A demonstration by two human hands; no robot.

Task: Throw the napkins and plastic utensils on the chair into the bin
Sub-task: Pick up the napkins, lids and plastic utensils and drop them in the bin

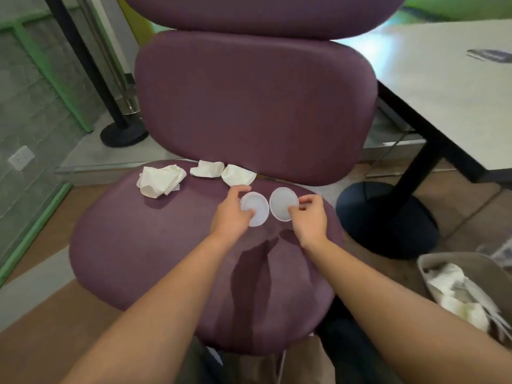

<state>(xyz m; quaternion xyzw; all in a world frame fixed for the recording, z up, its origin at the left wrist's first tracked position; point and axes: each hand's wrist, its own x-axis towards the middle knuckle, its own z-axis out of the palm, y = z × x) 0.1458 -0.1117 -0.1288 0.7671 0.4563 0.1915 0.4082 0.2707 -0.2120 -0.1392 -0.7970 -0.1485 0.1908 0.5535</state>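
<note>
Two round translucent plastic lids lie side by side on the purple chair seat. My left hand grips the left lid with thumb and fingers around its rim. My right hand pinches the lower right edge of the right lid. Behind them, against the backrest, lie three crumpled white napkins: a large one at the left, a small one in the middle and another just above my left hand. The bin stands on the floor at the lower right, with white napkins and plastic utensils inside.
The chair's purple backrest rises behind the seat. A white table on a black pedestal base stands to the right, between chair and bin. A black post with a round base stands at the back left.
</note>
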